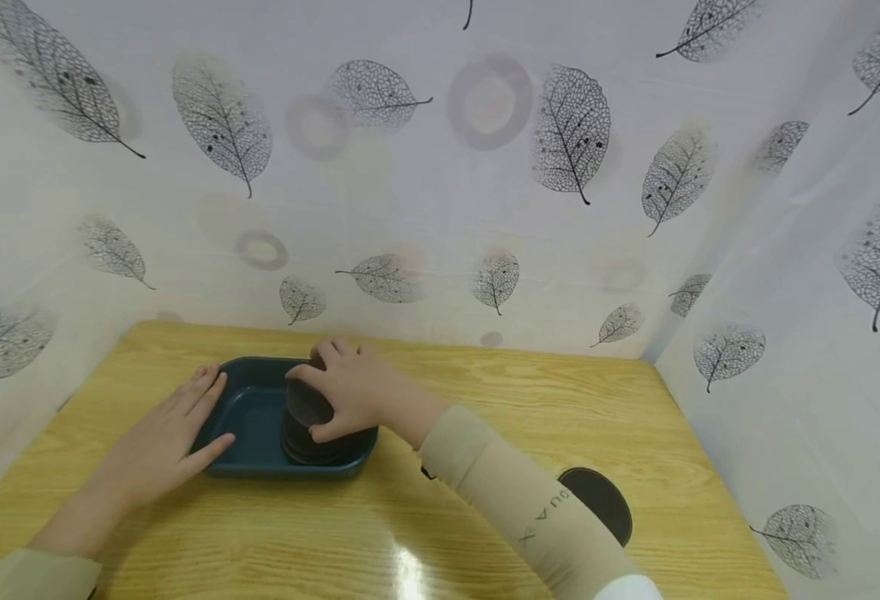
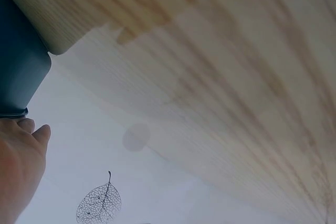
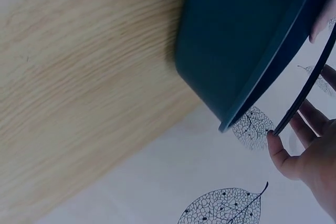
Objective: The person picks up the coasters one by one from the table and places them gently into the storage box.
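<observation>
A dark blue rectangular tray (image 1: 252,429) lies on the table. My left hand (image 1: 161,437) rests against the tray's left rim, fingers straight and thumb spread toward its front edge. Over the right half of the tray, my right hand (image 1: 357,387) grips a round dark coaster (image 1: 307,406), tilted above a stack of similar coasters (image 1: 308,457) in the tray. From the right wrist, the held coaster (image 3: 308,83) appears edge-on between thumb and fingers, higher than the tray's rim. Fingertips of the left hand (image 2: 21,163) show right at the tray's edge in the left wrist view.
Another round dark coaster (image 1: 601,504) lies on the wooden table (image 1: 500,400) at the right, partly covered by the right sleeve. A pale curtain (image 1: 425,183) with leaf prints hangs behind the table and along its sides.
</observation>
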A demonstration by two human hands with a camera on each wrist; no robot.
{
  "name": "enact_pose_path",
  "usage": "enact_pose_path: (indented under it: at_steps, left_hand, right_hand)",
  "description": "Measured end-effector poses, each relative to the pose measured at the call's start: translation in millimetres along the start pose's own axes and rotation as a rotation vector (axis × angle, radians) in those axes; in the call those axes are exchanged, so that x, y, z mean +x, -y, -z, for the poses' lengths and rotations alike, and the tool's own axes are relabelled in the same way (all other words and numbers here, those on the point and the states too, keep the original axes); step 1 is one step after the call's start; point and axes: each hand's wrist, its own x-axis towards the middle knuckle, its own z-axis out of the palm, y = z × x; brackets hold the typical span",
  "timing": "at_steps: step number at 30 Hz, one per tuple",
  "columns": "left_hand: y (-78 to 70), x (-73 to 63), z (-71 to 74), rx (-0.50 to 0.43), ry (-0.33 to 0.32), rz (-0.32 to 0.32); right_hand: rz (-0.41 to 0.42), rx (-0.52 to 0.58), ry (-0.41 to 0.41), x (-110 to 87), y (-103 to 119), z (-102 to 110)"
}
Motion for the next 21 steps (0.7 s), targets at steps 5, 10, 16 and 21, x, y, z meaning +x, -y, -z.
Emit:
enact_pose_path:
  at_steps: [5,10,16,21]
  left_hand:
    - [-0.9,1.2,0.6,0.002,0.008,0.013]
    - [-0.6,1.3,1.4,-0.008,0.016,0.011]
    - [-1.1,1.0,1.6,-0.001,0.013,0.006]
    - [-2.1,0.8,2.6,-0.003,0.015,0.005]
  right_hand:
    - [-0.007,-0.033,0.025,5.8,7,-5]
    - [-0.004,-0.048,0.023,9.5,11,-12]
    - [0.000,-0.019,0.032,10.1,15,-17]
    - [-0.005,-0.015,0.042,7.6,17,-18]
